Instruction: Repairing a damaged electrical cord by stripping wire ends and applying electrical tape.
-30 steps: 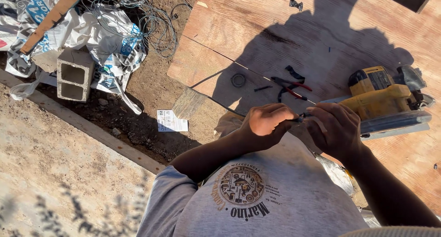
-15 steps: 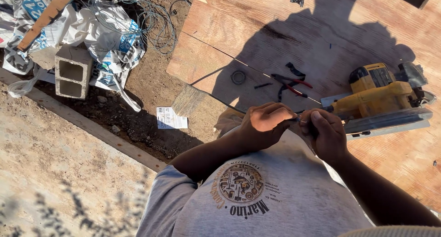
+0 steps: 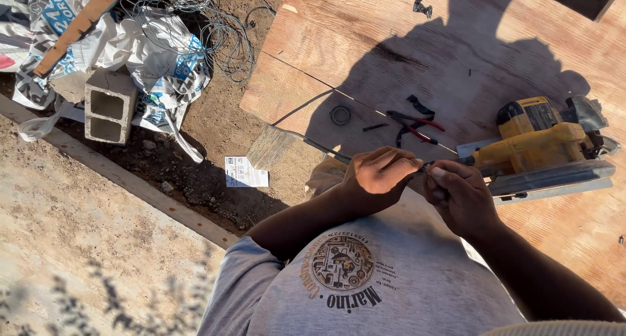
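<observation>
1. Left hand (image 3: 379, 174), centre of frame: fingers curled, fingertips pinching a thin dark rod-like piece (image 3: 424, 167); what the piece is cannot be told.
2. Right hand (image 3: 460, 196), just right of it: fingers curled in, thumb and fingertips closed on the same piece.
3. Both hands are held above the near edge of the plywood sheet (image 3: 391, 49).
4. Yellow power saw (image 3: 544, 144) lies right of the hands.
5. Red-handled pliers (image 3: 414, 124) and small ring (image 3: 340, 115) lie above the hands.
6. Concrete block (image 3: 107, 106), upper left, on the dirt.
</observation>
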